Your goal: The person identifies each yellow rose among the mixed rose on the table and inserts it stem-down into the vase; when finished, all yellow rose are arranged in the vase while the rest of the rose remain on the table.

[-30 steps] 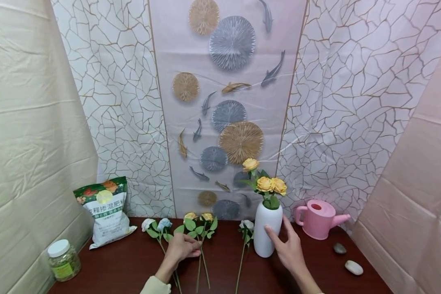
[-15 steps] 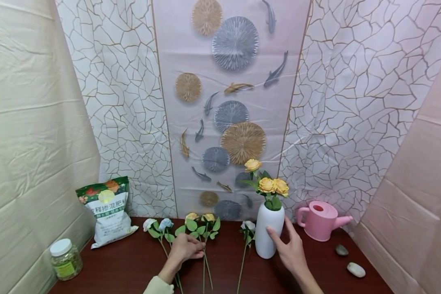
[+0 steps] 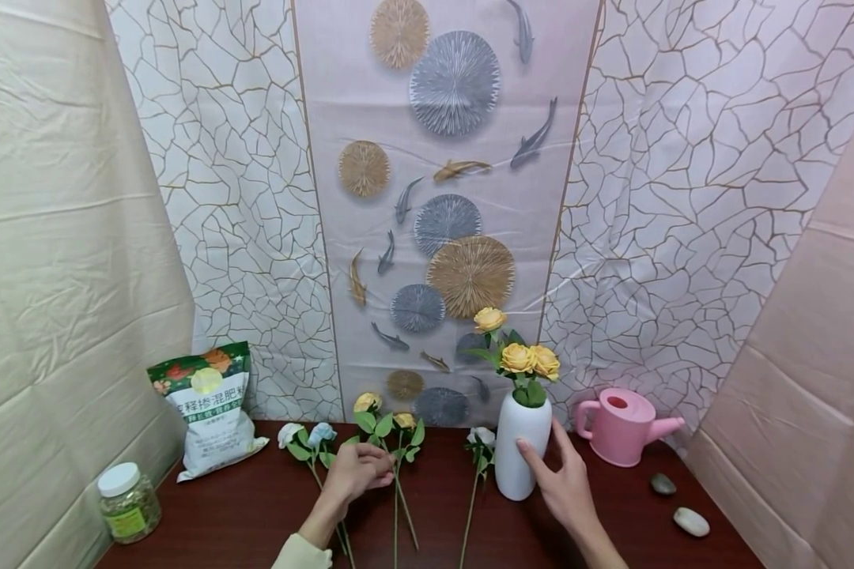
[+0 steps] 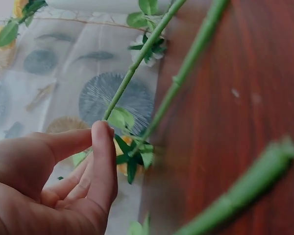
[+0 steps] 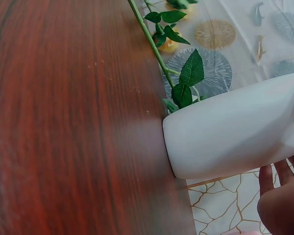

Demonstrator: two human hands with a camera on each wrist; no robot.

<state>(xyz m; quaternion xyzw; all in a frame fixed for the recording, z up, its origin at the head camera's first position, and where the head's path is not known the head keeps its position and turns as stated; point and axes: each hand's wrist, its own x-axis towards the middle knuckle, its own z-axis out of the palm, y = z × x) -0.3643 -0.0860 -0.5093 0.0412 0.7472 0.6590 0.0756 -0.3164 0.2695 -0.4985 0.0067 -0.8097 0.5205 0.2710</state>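
Fingertips and thumb of a person's left hand (image 3: 359,472) pinch the slender green stem (image 4: 132,68) of an artificial-looking yellow rose (image 3: 367,401), its bloom standing higher than that of a second leafy yellow rose (image 3: 403,420) just beside it; the two stems cross near the hand. At right, the person's right hand (image 3: 561,474) holds a smooth white rounded vase (image 3: 523,454), thumb on its near face and the other fingers curled around its far side. The vase stands upright on a dark reddish-brown wood-grain table (image 3: 505,537), three full yellow roses (image 3: 518,358) rising from its mouth. Between the hands, a white rose (image 3: 481,436) with green leaves lies close by the vase, its stem angled toward the viewer. Left of the pinched stem lie another white rose (image 3: 289,435) and a pale blue rose (image 3: 322,434). A pink watering can (image 3: 619,427) sits right of the vase, near a dark grey pebble (image 3: 662,484) and a whitish pebble (image 3: 691,521). At far left are a green-and-white printed bag (image 3: 213,411) and a clear jar (image 3: 130,506) with a white lid.
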